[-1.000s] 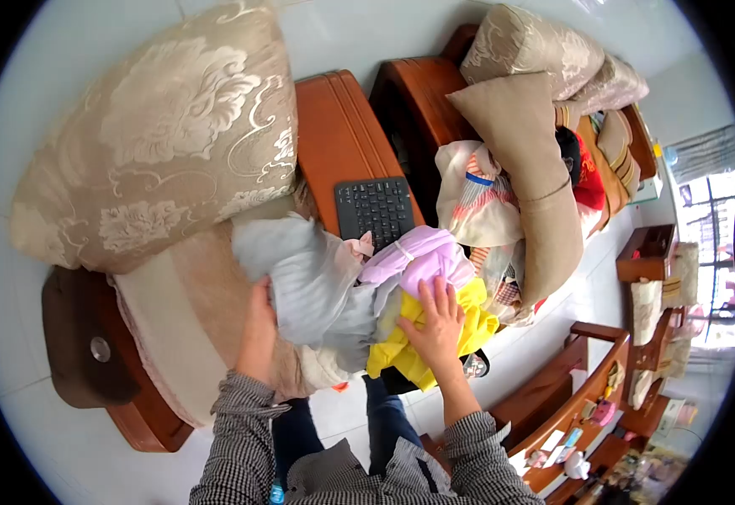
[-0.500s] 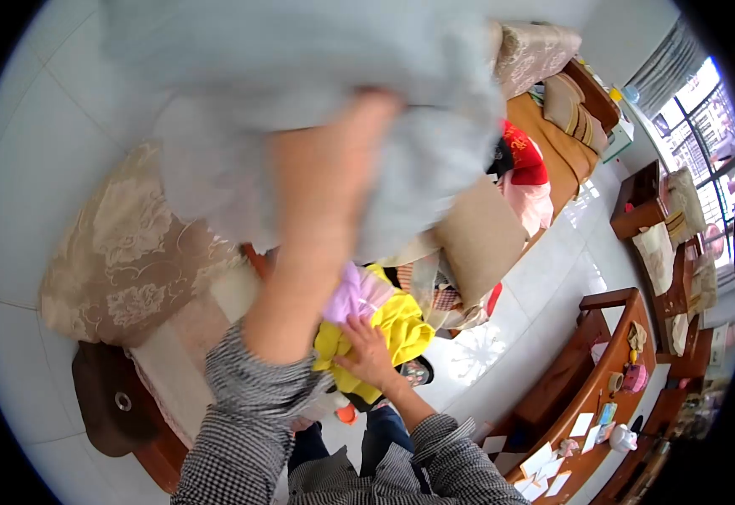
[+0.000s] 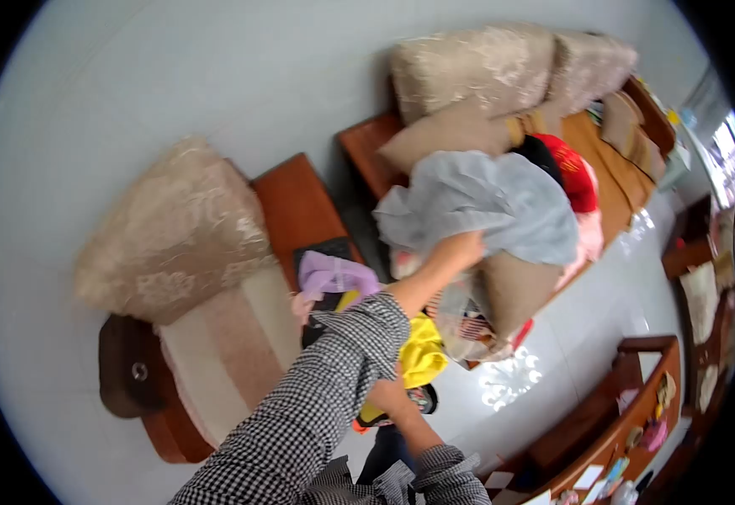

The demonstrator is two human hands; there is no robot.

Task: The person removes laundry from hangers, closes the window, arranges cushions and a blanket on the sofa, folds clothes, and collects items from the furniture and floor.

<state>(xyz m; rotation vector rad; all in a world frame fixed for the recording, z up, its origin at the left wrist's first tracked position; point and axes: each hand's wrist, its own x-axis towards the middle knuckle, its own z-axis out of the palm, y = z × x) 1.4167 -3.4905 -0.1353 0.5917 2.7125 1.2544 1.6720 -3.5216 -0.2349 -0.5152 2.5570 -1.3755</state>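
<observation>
A light grey cloth [image 3: 502, 202] is spread over a beige cushion on the long sofa. My left hand [image 3: 466, 247] is at the cloth's lower edge, gripping it, its fingertips hidden. My left sleeve crosses in front of a yellow cloth [image 3: 422, 353]. My right hand [image 3: 391, 394] is just below the yellow cloth, its fingers hidden behind that sleeve. A lilac cloth [image 3: 334, 273] lies by the dark keyboard, which is mostly covered.
At left, an armchair seat [image 3: 241, 337] carries a large patterned cushion [image 3: 178, 236]. A brown wooden side table [image 3: 300, 210] stands between it and the sofa. Red clothing [image 3: 571, 172] lies on the sofa. At lower right is a wooden table [image 3: 586, 429] with small items.
My left hand has lifted the grey cloth off the pile and carried it right, onto the sofa. My right hand has stayed near the yellow cloth. The view has shifted.
</observation>
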